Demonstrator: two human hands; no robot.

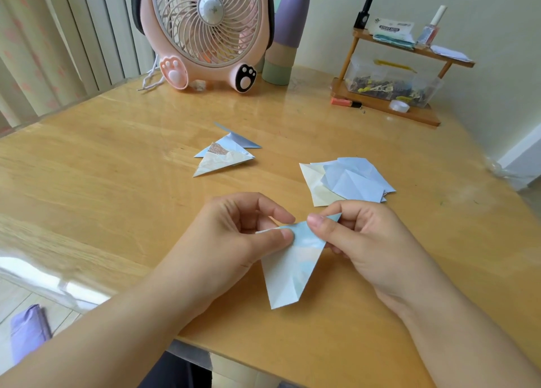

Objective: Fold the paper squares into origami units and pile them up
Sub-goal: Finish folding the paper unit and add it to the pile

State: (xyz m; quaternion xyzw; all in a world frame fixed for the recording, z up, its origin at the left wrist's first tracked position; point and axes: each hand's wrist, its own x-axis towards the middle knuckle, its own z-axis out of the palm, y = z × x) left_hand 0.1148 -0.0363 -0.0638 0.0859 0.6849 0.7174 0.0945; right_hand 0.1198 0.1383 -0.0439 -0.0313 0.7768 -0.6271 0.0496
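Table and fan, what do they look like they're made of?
Table: looks like light wood under a glossy coat or clear cover; grain lines show and window light reflects off it. Fan: probably moulded plastic, pink with a smooth matt sheen and a thin curved-rib grille.

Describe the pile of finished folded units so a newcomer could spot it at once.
Start at the pink paw-footed desk fan at the back of the wooden table. In front of it, toward the hands, lie overlapping pale blue and cream paper triangles. Unlike the flatter blue and cream sheets to their right, these are sharp-pointed.
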